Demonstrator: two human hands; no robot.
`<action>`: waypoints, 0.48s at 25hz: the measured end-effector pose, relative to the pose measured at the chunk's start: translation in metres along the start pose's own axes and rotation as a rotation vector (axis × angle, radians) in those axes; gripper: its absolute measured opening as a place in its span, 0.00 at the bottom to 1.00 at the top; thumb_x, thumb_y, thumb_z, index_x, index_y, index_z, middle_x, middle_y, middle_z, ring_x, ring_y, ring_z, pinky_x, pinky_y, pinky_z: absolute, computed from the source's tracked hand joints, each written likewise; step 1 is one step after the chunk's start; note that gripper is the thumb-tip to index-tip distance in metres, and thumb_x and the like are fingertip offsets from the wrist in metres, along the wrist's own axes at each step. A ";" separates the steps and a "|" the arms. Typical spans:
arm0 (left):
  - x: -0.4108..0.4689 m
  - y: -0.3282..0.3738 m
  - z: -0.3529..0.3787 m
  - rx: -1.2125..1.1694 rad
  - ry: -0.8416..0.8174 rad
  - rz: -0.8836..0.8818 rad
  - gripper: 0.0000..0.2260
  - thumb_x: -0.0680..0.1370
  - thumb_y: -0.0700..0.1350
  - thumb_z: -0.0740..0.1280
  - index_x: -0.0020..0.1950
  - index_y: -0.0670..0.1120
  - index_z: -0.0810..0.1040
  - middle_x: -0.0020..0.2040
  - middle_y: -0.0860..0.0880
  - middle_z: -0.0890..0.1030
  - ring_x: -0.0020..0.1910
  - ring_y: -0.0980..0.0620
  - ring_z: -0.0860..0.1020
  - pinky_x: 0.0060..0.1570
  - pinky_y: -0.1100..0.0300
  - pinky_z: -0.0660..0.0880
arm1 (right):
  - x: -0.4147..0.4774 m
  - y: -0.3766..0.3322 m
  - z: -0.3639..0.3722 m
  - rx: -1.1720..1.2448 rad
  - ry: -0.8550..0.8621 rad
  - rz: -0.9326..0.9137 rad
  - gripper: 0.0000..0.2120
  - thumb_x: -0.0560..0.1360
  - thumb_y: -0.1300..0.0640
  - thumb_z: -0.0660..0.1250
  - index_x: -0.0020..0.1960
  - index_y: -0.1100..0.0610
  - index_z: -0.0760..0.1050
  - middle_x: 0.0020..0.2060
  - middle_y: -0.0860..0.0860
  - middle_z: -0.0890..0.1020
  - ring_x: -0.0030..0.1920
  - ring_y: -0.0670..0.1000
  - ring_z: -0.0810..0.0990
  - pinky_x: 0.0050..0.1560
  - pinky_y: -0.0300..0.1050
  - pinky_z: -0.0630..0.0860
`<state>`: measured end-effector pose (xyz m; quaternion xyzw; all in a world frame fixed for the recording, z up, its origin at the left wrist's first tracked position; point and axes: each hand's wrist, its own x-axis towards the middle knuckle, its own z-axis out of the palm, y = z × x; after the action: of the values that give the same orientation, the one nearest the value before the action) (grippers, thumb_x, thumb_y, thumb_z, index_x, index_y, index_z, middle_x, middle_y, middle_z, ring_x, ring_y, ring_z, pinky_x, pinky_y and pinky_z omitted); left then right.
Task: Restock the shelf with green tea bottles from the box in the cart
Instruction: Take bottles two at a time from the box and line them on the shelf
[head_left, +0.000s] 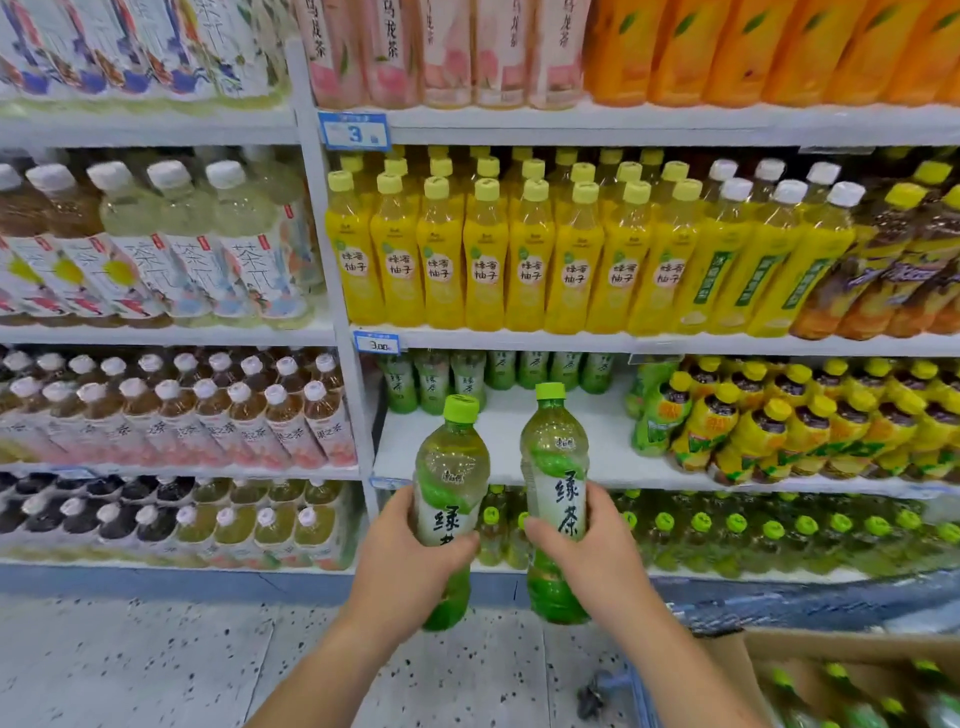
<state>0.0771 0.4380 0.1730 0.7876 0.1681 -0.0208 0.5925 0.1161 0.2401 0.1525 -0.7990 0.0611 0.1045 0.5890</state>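
Note:
I hold two green tea bottles upright in front of the shelving. My left hand (402, 561) grips the left bottle (450, 470) round its label. My right hand (592, 553) grips the right bottle (555, 457), which stands slightly higher. Both have green caps. Behind them, the white shelf (545, 441) carries a row of the same green tea bottles (498, 376) far at the back, with bare board in front. The cardboard box (810, 654) with more green-capped bottles (841, 691) sits at the bottom right, in the cart.
Yellow-capped dark tea bottles (800, 415) fill the right part of the same shelf. Yellow pomelo tea bottles (485, 254) stand on the shelf above, more green bottles (769, 535) below. A vertical shelf post (358, 410) borders the bay on the left. Speckled floor (156, 660) lies underneath.

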 end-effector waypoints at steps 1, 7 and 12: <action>0.015 -0.006 0.006 0.022 -0.003 0.013 0.18 0.68 0.45 0.80 0.53 0.55 0.78 0.44 0.62 0.84 0.41 0.64 0.82 0.35 0.71 0.76 | 0.015 0.005 0.001 -0.002 -0.001 0.000 0.20 0.68 0.51 0.78 0.55 0.43 0.73 0.45 0.41 0.83 0.42 0.32 0.80 0.33 0.28 0.74; 0.104 -0.069 0.047 0.092 -0.010 0.044 0.18 0.68 0.48 0.80 0.53 0.58 0.78 0.45 0.62 0.84 0.43 0.65 0.82 0.40 0.66 0.77 | 0.103 0.070 0.013 0.057 0.022 -0.012 0.19 0.70 0.51 0.77 0.56 0.42 0.74 0.43 0.35 0.83 0.42 0.36 0.81 0.34 0.27 0.74; 0.179 -0.117 0.072 0.094 -0.015 0.099 0.19 0.66 0.48 0.80 0.49 0.66 0.78 0.42 0.62 0.85 0.40 0.65 0.82 0.32 0.71 0.75 | 0.159 0.125 0.024 0.085 0.076 -0.050 0.19 0.70 0.52 0.77 0.55 0.39 0.73 0.44 0.34 0.83 0.43 0.35 0.82 0.35 0.27 0.75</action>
<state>0.2244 0.4412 0.0020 0.8216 0.1234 -0.0055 0.5564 0.2406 0.2295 -0.0087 -0.7781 0.0676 0.0566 0.6220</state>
